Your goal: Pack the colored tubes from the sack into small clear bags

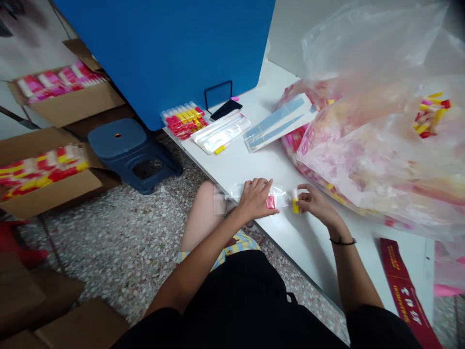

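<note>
My left hand (255, 198) lies over a clear plastic bag (280, 196), gripping it at the table's front edge. Inside the bag, beside my thumb, is a small red piece (270, 201), partly covered by the hand. To the right, my right hand (315, 205) pinches a small yellow-and-white tube (295, 203) upright by the bag's open-looking end. A similar yellow-capped tube (220, 149) lies farther back on the white table (272, 167), next to a stack of clear bags (223, 132).
Bundled red and yellow tubes (184, 119), a phone (225, 110) and a flat packet (279, 122) lie at the back. A large translucent sack (366, 155) of pieces fills the right side. Left are a blue stool (118, 138) and cartons (54, 194). A red strip (407, 286) lies front right.
</note>
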